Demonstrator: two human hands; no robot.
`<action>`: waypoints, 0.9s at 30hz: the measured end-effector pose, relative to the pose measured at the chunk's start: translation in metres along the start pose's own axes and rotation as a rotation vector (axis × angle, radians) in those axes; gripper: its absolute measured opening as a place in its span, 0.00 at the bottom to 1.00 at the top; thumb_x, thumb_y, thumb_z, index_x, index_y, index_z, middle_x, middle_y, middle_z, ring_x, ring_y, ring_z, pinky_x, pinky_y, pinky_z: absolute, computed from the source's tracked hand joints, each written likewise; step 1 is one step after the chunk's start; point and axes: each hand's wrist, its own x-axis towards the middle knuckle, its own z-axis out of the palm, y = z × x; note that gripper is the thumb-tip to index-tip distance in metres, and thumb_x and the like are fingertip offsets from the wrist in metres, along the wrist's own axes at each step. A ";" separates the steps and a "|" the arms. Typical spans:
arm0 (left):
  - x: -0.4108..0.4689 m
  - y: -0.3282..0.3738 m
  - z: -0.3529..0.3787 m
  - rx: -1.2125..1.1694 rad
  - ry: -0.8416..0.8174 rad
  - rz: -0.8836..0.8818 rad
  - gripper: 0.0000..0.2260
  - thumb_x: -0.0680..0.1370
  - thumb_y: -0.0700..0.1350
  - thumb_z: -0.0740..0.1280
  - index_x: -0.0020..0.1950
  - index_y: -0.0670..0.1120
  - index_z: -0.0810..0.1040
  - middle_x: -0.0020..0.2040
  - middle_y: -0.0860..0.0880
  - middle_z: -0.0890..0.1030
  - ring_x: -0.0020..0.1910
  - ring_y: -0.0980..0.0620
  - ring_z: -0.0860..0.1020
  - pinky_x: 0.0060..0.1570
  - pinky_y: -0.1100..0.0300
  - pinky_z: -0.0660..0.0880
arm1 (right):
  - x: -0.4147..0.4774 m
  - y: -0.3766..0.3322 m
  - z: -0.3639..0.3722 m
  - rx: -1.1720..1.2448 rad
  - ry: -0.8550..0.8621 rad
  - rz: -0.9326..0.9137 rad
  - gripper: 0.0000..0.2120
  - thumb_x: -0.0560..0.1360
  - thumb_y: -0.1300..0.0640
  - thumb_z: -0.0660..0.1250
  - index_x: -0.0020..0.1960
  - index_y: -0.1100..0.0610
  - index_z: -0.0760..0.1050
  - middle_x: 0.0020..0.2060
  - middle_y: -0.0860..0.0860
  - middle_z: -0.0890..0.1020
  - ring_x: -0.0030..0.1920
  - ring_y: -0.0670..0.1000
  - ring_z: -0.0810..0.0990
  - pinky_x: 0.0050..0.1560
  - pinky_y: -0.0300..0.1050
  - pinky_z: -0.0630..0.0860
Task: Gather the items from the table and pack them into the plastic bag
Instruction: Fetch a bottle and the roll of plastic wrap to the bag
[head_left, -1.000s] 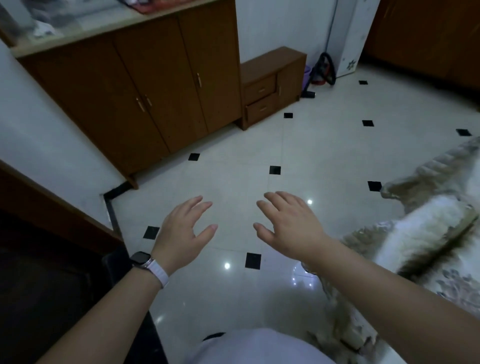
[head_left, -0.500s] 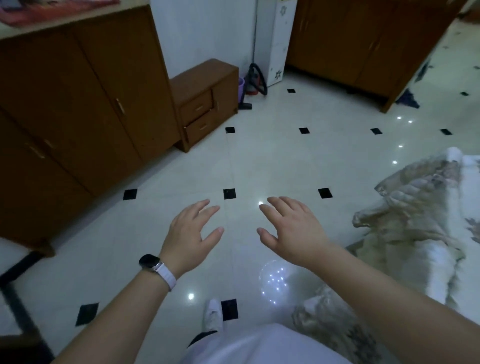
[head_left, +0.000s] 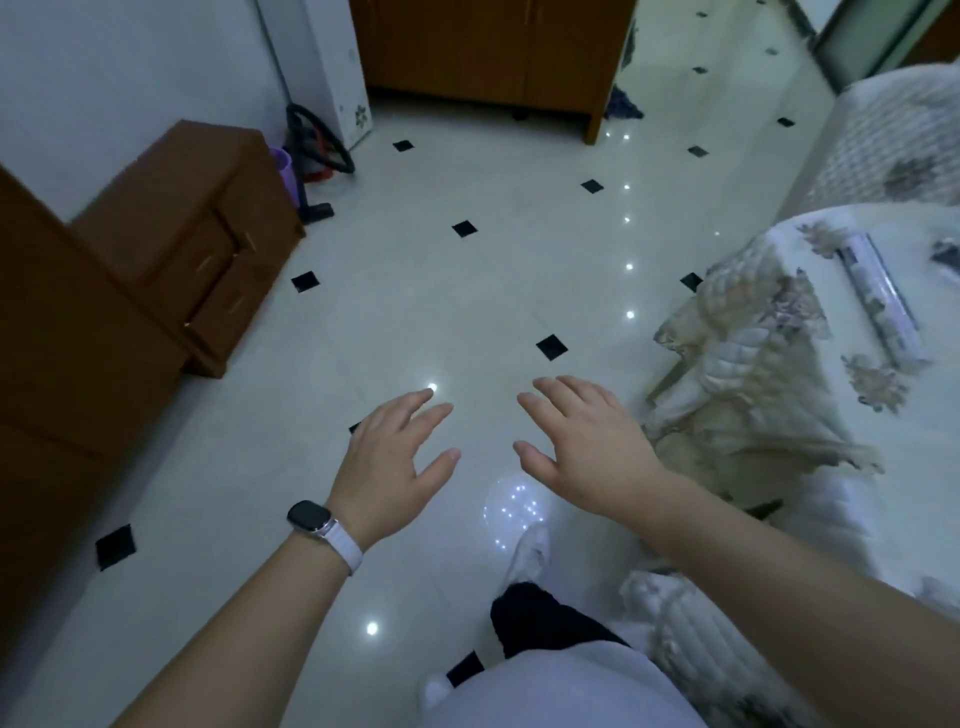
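Nothing looks packed yet: left hand (head_left: 387, 467) and right hand (head_left: 587, 447) hover spread and empty; a long wrapped item (head_left: 878, 296) lies on the desk (head_left: 753, 374), far right; no bag visible

A home living room. Glossy cream floor tiles with small black diamond insets (head_left: 467, 291) run between brown wooden cabinets (head_left: 197, 228) and a table draped in a quilted floral cloth (head_left: 753, 374). A red-and-black vacuum cleaner (head_left: 317, 150) sits by the white wall.

Left hand (head_left: 387, 470), right hand (head_left: 589, 452) empty, fingers spread over tiled floor (head_left: 415, 312); cloth-covered table (head_left: 810, 405) at right.
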 end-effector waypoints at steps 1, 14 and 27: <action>0.020 -0.001 0.004 0.000 -0.004 0.018 0.23 0.76 0.60 0.62 0.67 0.50 0.77 0.69 0.48 0.75 0.67 0.45 0.73 0.65 0.43 0.70 | 0.011 0.013 0.005 0.004 0.005 0.024 0.25 0.73 0.41 0.59 0.61 0.57 0.77 0.59 0.56 0.80 0.59 0.60 0.77 0.60 0.54 0.73; 0.306 0.041 0.029 0.135 -0.030 0.228 0.23 0.77 0.59 0.62 0.67 0.48 0.77 0.67 0.47 0.76 0.66 0.45 0.74 0.66 0.48 0.69 | 0.171 0.209 0.004 0.011 0.083 0.154 0.24 0.74 0.41 0.60 0.61 0.56 0.76 0.59 0.55 0.79 0.60 0.59 0.76 0.62 0.54 0.72; 0.538 0.034 0.080 0.063 -0.015 0.538 0.20 0.76 0.55 0.65 0.63 0.45 0.80 0.63 0.45 0.79 0.62 0.45 0.77 0.62 0.48 0.72 | 0.281 0.336 0.024 -0.090 0.092 0.370 0.24 0.73 0.42 0.60 0.60 0.56 0.77 0.59 0.55 0.80 0.58 0.58 0.77 0.59 0.53 0.73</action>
